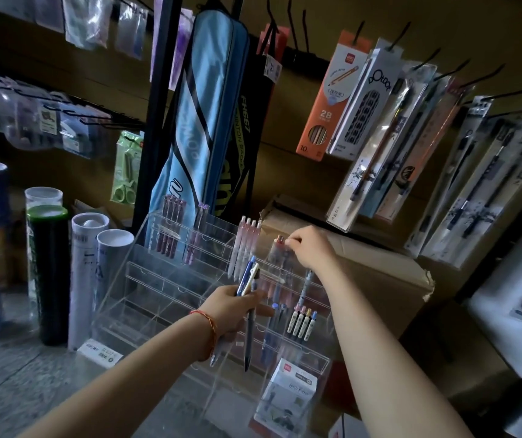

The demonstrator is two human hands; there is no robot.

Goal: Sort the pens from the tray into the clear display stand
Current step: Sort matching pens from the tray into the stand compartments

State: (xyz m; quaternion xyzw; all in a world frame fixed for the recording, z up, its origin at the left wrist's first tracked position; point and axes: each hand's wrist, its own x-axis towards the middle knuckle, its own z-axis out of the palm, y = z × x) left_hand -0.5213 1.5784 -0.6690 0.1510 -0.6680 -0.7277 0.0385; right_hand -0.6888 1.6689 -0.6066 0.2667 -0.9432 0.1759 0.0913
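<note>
Far left: upright cardboard tubes (84,279) stand on the floor beside the clear display stand (146,298), a stepped acrylic rack with rows of compartments. Its top row holds maroon pens (171,230) on the left and pale pink pens (247,241) further right. A blue racket bag (203,105) hangs behind the stand.

Centre: the left hand (231,308), with a red cord on its wrist, is in front of the stand. Its fingers are curled round a bundle of pens (248,278). The blue and white ends point up, and one dark pen (247,339) points down.

Right of centre: the right hand (307,246) pinches the red-tipped top of a translucent pen (280,251) standing in an upper right compartment. Below it a short row of patterned pens (302,324) fills a lower compartment.

Right: a cardboard box (373,273) sits just behind the stand, under hanging packs of brushes (389,147).
</note>
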